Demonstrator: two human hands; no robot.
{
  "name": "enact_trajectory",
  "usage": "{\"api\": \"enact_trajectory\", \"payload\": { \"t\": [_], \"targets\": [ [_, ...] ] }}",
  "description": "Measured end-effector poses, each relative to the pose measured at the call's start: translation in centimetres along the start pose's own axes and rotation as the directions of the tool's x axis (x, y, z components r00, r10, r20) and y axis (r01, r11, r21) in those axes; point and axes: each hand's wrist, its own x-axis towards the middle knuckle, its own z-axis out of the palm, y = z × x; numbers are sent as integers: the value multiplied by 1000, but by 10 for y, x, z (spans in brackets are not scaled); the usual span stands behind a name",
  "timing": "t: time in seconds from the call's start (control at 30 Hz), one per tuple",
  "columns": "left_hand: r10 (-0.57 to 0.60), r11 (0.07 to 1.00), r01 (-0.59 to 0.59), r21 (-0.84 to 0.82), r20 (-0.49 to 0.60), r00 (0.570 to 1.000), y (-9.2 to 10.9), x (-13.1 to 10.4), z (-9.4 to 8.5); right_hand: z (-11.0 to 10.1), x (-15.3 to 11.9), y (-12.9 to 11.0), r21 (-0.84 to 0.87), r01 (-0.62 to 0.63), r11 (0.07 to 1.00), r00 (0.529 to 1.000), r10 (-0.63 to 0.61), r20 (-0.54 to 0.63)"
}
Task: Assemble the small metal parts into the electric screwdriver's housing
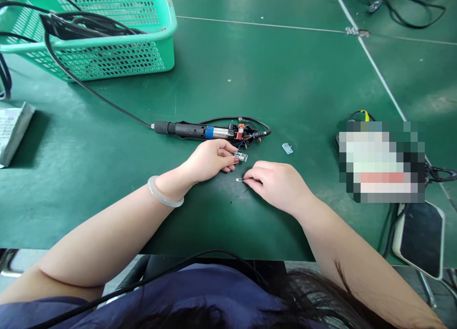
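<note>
My left hand [214,160] pinches a small clear-and-grey switch housing [241,156] with its inside showing. Between the thumb and forefinger of my right hand [276,181] is a tiny pale metal piece [239,179], held just below and apart from the housing. Beyond my left hand lies a long black electric screwdriver [189,130], its body open, with a blue band, a silver cylinder and a red switch [240,132]. A thin blue wire runs from it toward the housing. A small light-grey cover plate [287,148] rests to the right, touched by neither hand.
A green plastic basket [157,57] with black cables stands at the back left; one cable leads to the screwdriver. At the right are a blurred-out object [382,162] and a phone [421,238]. A wrapped block [16,134] sits at the left edge.
</note>
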Motion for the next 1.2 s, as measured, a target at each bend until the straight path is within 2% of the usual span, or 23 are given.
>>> {"api": "enact_trajectory", "payload": {
  "t": [0.33,0.63,0.87,1.2],
  "targets": [
    [10,1000,-10,-10,1,1000,-1,0,1,-1,0,1,-18,25,1000,998,-26,-52],
    [9,1000,-9,-5,-1,1000,-1,0,0,1,2,-1,15,2,1000,1000,-3,10],
    [19,1000,-19,-6,-1,1000,-1,0,0,1,2,-2,-9,37,999,999,-36,21],
    [15,1000,-15,-5,1,1000,-1,0,0,-3,0,1,-17,38,999,993,-39,-110]
  ]
}}
